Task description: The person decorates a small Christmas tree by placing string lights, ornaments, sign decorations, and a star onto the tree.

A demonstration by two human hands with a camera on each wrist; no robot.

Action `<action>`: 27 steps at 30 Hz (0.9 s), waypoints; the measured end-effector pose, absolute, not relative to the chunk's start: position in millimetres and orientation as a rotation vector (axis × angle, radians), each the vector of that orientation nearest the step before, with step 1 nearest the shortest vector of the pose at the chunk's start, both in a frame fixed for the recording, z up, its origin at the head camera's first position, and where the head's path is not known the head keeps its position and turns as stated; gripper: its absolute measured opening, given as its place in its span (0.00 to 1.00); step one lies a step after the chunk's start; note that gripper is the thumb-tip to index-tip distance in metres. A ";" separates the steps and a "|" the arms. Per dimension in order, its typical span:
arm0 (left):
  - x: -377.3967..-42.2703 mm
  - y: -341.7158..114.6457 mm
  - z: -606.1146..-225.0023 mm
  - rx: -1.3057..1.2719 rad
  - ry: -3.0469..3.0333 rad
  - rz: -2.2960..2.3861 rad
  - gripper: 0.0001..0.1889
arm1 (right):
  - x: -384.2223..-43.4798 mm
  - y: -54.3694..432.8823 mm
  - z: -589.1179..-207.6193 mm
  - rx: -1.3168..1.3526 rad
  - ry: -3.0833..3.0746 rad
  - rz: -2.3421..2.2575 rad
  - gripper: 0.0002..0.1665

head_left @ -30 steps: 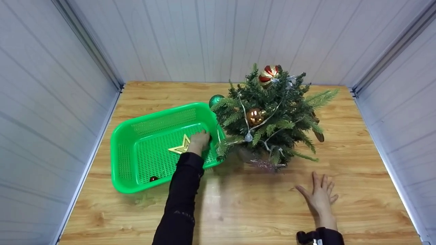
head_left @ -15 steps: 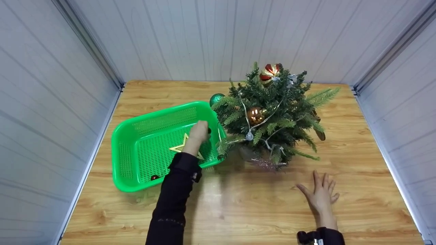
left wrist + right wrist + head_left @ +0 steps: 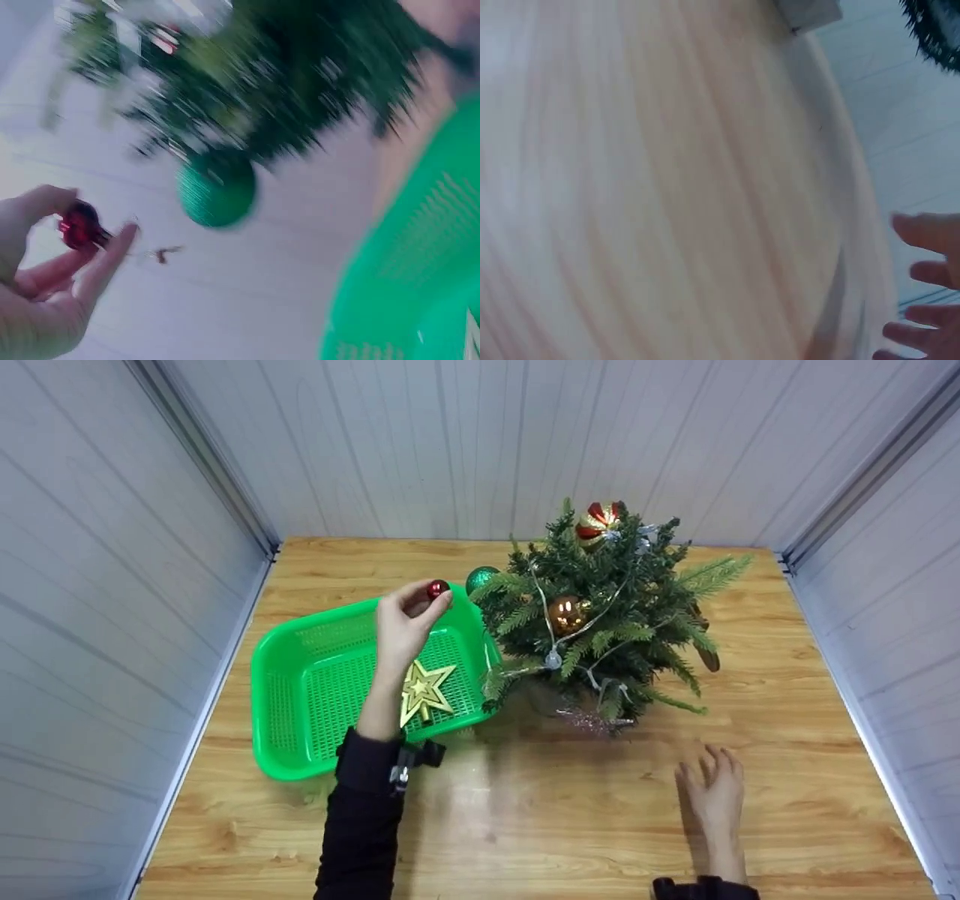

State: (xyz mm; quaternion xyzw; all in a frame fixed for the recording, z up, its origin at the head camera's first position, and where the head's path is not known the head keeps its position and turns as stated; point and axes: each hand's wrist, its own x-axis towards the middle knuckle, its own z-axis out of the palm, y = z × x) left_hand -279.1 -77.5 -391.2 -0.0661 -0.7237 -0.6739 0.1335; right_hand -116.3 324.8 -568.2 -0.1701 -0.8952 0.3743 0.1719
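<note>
Between thumb and fingers, my left hand (image 3: 403, 630) pinches a small shiny red Christmas ball (image 3: 438, 589) above the back of the green basket (image 3: 280, 769). A thin hanging thread trails from the ball (image 3: 78, 225) in the left wrist view. Below the forearm, a gold star tree topper (image 3: 424, 690) lies in the basket, partly hidden. To the right stands a small Christmas tree (image 3: 600, 622), with a green glitter ball (image 3: 481, 580) on its left side. My right hand (image 3: 716, 795) holds nothing, its fingers loosely bent above the table to the tree's front right.
On the tree hang a copper ball (image 3: 567, 615), a red-and-gold striped ball (image 3: 598, 523) and a string of lights (image 3: 553, 658). The basket's right end sits against the tree's lower branches. Pale panel walls (image 3: 465, 442) enclose the wooden table (image 3: 555, 825) at the back and sides.
My left hand has risen out of the basket and moved toward its back edge with the red ball, uncovering more of the star. My right hand has lifted and its fingers have bent.
</note>
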 end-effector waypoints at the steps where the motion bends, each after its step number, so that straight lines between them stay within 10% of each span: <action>1: -271.4 -75.2 -387.2 -0.234 -1.985 -2.072 0.11 | -116.5 320.9 -564.5 -0.454 -2.425 1.034 0.25; 14: -176.2 -29.4 -372.2 -0.821 -1.375 -2.658 0.12 | -110.5 213.4 -453.8 0.219 -1.568 1.465 0.08; 27: -135.4 8.7 -398.2 -1.337 -1.285 -2.725 0.19 | -110.0 168.7 -428.4 0.848 -1.329 2.856 0.25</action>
